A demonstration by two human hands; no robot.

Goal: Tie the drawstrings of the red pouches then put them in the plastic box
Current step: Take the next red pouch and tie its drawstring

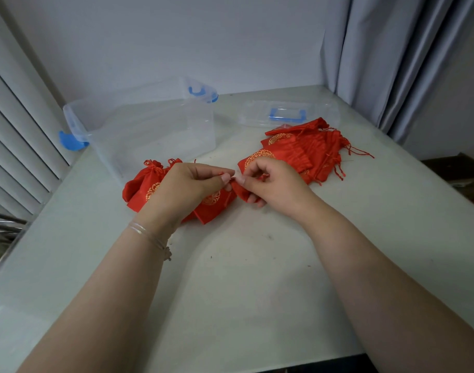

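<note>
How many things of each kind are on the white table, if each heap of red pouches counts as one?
Clear plastic box with blue clips: 1
Clear plastic lid with blue handle: 1
Heaps of red fabric drawstring pouches: 2
Red pouch being tied: 1
Total: 5

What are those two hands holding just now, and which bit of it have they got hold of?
A red pouch. The left hand and right hand each pinch its thin red drawstring at the gathered mouth; the right hand's lower fingers also curl under the cloth.

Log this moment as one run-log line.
phase: tying | left hand: pinches drawstring | right hand: grips red pouch | plastic box: no pouches visible inside
</note>
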